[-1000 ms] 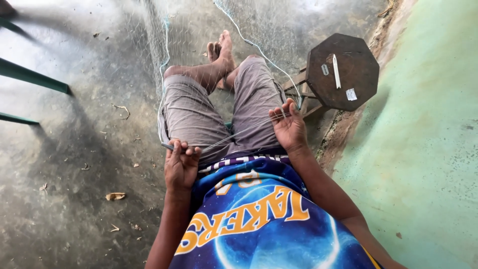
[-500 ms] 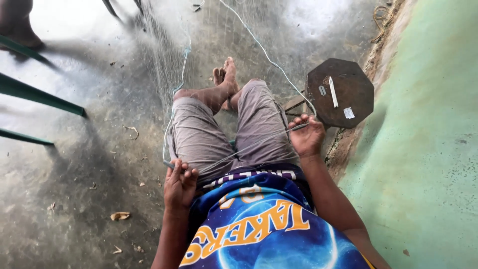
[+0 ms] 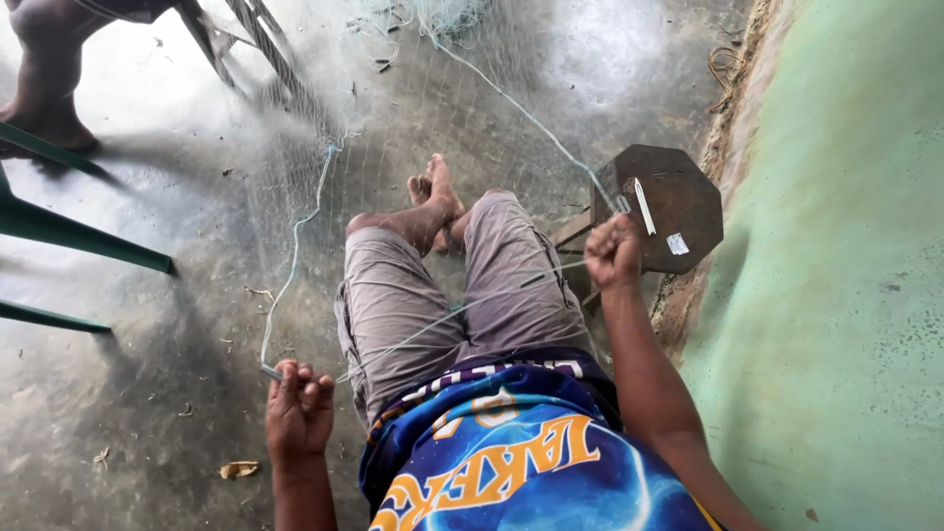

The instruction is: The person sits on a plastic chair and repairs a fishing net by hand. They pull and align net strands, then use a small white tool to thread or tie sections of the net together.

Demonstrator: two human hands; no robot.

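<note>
I sit on the concrete floor with my legs crossed, a thin pale fishing net (image 3: 324,177) spread over them. My left hand (image 3: 298,413) is closed on the net's light blue edge cord (image 3: 295,246) beside my left thigh. My right hand (image 3: 615,254) is raised in a fist, gripping the other cord, which runs away to the upper left. A taut line of netting (image 3: 462,310) stretches across my lap between both hands.
A dark octagonal wooden stool (image 3: 678,202) stands just right of my right hand, with a white stick and a small tag on top. A green wall (image 3: 846,295) rises at right. Green chair legs (image 3: 69,236) and another person's foot (image 3: 44,108) are at left.
My hands have moved apart, the right one rising toward the stool and closing into a fist, pulling the line between them taut. The view has tilted up, showing more floor and net.
</note>
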